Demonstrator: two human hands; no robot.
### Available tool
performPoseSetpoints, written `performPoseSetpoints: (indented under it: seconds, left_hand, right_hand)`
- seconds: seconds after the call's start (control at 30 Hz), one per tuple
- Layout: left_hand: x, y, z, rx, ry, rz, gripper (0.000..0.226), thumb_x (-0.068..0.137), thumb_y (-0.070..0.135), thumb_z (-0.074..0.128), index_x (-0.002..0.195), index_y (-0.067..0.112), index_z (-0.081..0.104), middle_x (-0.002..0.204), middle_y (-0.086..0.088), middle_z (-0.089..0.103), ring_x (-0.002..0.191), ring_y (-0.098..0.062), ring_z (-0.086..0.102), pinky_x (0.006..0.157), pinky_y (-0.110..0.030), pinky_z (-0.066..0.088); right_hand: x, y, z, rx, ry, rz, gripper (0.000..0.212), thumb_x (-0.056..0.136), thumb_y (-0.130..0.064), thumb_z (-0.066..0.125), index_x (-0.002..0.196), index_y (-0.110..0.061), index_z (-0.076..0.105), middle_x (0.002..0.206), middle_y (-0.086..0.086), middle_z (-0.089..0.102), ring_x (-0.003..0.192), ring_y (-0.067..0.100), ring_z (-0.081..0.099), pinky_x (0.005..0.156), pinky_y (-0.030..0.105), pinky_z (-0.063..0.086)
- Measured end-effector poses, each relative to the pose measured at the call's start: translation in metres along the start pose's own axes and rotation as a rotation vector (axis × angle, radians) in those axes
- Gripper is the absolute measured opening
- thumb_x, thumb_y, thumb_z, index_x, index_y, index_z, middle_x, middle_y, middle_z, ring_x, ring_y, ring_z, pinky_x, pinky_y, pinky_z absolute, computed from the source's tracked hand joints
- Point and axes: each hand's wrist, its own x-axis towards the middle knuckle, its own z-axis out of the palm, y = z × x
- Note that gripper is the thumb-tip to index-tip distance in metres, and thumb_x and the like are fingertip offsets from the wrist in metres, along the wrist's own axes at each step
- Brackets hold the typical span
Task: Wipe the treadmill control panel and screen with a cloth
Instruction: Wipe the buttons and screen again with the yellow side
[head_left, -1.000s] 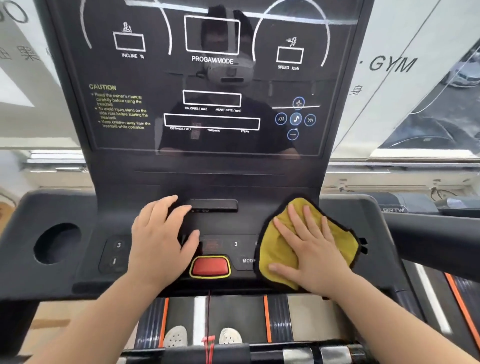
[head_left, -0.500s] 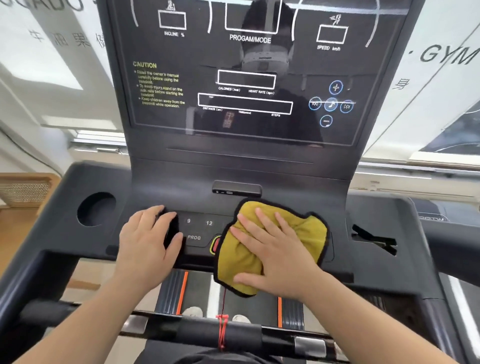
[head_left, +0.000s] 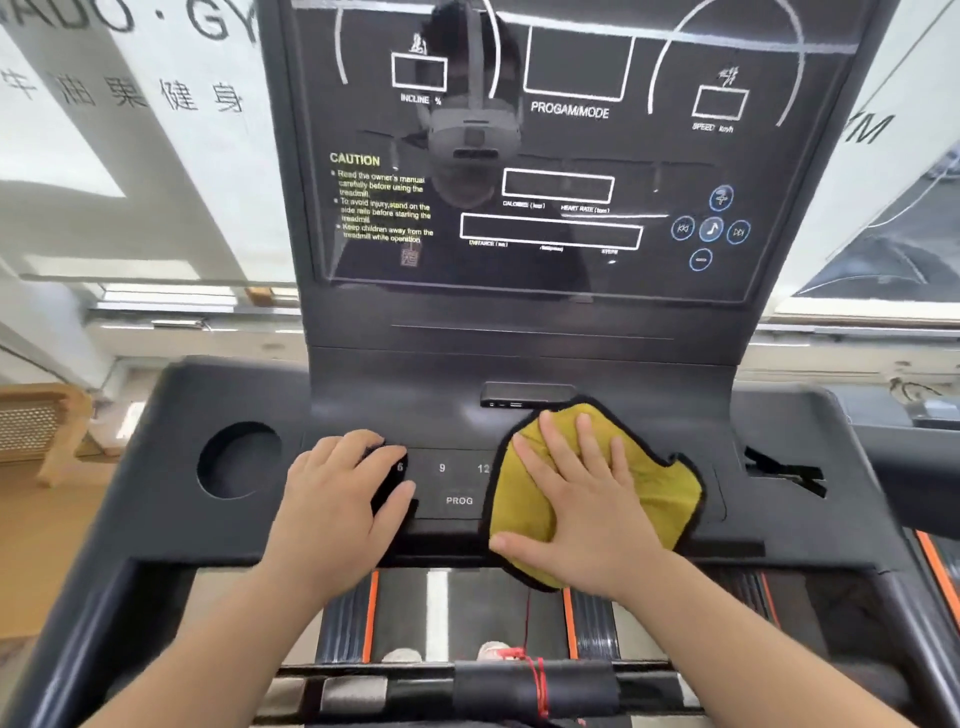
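A yellow cloth with a black hem (head_left: 660, 488) lies flat on the middle of the dark treadmill control panel (head_left: 457, 483), covering the buttons right of "12" and "PROG". My right hand (head_left: 576, 499) presses down on the cloth with fingers spread. My left hand (head_left: 337, 499) rests flat on the panel's left buttons, holding nothing. The tall black screen (head_left: 561, 156) rises behind the panel, showing white boxes, a yellow CAUTION text and blue music icons.
A round cup hole (head_left: 239, 460) sits in the console's left wing and a slot (head_left: 784, 473) in the right wing. A small port bar (head_left: 524, 395) sits above the cloth. Below lie the belt (head_left: 457, 613) and a handlebar with a red cord (head_left: 535, 680).
The cloth and my right hand slid left from the panel's right side to its middle, covering the red button. My left hand stayed on the left buttons. The view shifted.
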Motion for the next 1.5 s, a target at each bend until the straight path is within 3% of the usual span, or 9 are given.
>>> performPoseSetpoints:
  seconds: [0.37, 0.47, 0.77, 0.97, 1.07, 1.13, 1.23, 1.37, 1.5]
  left_hand:
    - [-0.006, -0.066, -0.017, -0.034, -0.012, 0.006, 0.054, 0.090, 0.048, 0.045, 0.121, 0.011, 0.068, 0.124, -0.009, 0.065, 0.114, -0.032, 0.058, 0.100, -0.046, 0.045]
    - [-0.005, -0.072, -0.015, -0.059, -0.032, 0.023, 0.054, 0.091, 0.050, 0.044, 0.121, 0.012, 0.068, 0.125, -0.008, 0.064, 0.115, -0.031, 0.057, 0.100, -0.045, 0.044]
    - [-0.017, -0.079, -0.012, -0.163, -0.048, 0.072, 0.054, 0.087, 0.052, 0.051, 0.120, 0.014, 0.069, 0.128, -0.007, 0.061, 0.117, -0.033, 0.056, 0.099, -0.049, 0.047]
    - [-0.031, -0.088, -0.018, -0.170, 0.081, 0.090, 0.044, 0.086, 0.042, 0.054, 0.109, 0.009, 0.072, 0.108, -0.007, 0.063, 0.096, -0.031, 0.057, 0.086, -0.042, 0.046]
    - [-0.036, -0.093, -0.020, -0.172, 0.089, 0.096, 0.043, 0.085, 0.045, 0.054, 0.103, 0.010, 0.073, 0.097, -0.004, 0.059, 0.086, -0.028, 0.053, 0.077, -0.038, 0.045]
    - [-0.037, -0.093, -0.018, -0.157, 0.085, 0.112, 0.046, 0.081, 0.050, 0.059, 0.100, 0.011, 0.072, 0.094, -0.004, 0.058, 0.083, -0.028, 0.052, 0.074, -0.039, 0.045]
    - [-0.034, -0.091, -0.017, -0.156, 0.084, 0.105, 0.045, 0.077, 0.052, 0.064, 0.095, 0.012, 0.071, 0.088, -0.004, 0.058, 0.079, -0.030, 0.052, 0.071, -0.039, 0.045]
    - [-0.031, -0.087, -0.017, -0.235, 0.063, 0.038, 0.026, 0.081, 0.039, 0.065, 0.084, 0.014, 0.071, 0.080, 0.000, 0.059, 0.076, -0.029, 0.055, 0.067, -0.038, 0.045]
    - [-0.032, -0.080, -0.020, -0.280, 0.050, 0.058, 0.012, 0.082, 0.027, 0.063, 0.081, 0.016, 0.068, 0.080, 0.003, 0.060, 0.078, -0.026, 0.054, 0.070, -0.037, 0.044]
  right_hand:
    - [0.047, -0.136, 0.006, -0.033, -0.050, -0.137, 0.109, 0.067, -0.097, -0.003, 0.161, -0.042, -0.010, 0.168, -0.008, -0.029, 0.151, 0.033, -0.036, 0.120, 0.064, -0.018]
    - [0.045, -0.140, 0.009, -0.049, -0.044, -0.148, 0.096, 0.082, -0.094, 0.011, 0.161, -0.043, -0.010, 0.168, -0.008, -0.028, 0.152, 0.031, -0.034, 0.122, 0.062, -0.017]
    - [0.020, -0.120, 0.017, -0.018, 0.001, 0.294, 0.111, 0.072, -0.096, -0.003, 0.161, -0.033, -0.020, 0.167, 0.013, -0.030, 0.152, 0.042, -0.029, 0.123, 0.063, -0.013]
    - [0.040, -0.187, 0.022, 0.015, 0.031, 0.179, 0.087, 0.094, -0.078, 0.011, 0.163, -0.029, -0.014, 0.170, 0.013, -0.023, 0.153, 0.043, -0.026, 0.124, 0.064, -0.007]
    - [0.040, -0.199, 0.014, 0.019, 0.053, 0.077, 0.075, 0.102, -0.064, 0.026, 0.165, -0.030, 0.000, 0.173, 0.007, -0.012, 0.158, 0.036, -0.011, 0.125, 0.056, 0.008]
    - [0.033, -0.189, 0.010, 0.068, 0.132, 0.036, 0.067, 0.102, -0.060, 0.034, 0.162, -0.033, 0.023, 0.173, 0.002, 0.012, 0.157, 0.030, 0.011, 0.121, 0.053, 0.021]
    - [0.018, -0.158, 0.012, 0.058, 0.404, 0.145, 0.054, 0.094, -0.054, 0.047, 0.141, -0.029, 0.059, 0.147, 0.003, 0.055, 0.129, 0.030, 0.050, 0.100, 0.049, 0.041]
    - [0.005, -0.117, 0.018, -0.010, 0.484, 0.375, 0.050, 0.088, -0.049, 0.056, 0.125, -0.019, 0.071, 0.116, 0.004, 0.069, 0.107, 0.034, 0.059, 0.087, 0.047, 0.045]
    - [0.008, -0.116, 0.021, 0.014, 0.570, 0.262, 0.019, 0.083, -0.038, 0.067, 0.092, -0.023, 0.076, 0.094, -0.003, 0.069, 0.099, 0.030, 0.058, 0.083, 0.042, 0.039]
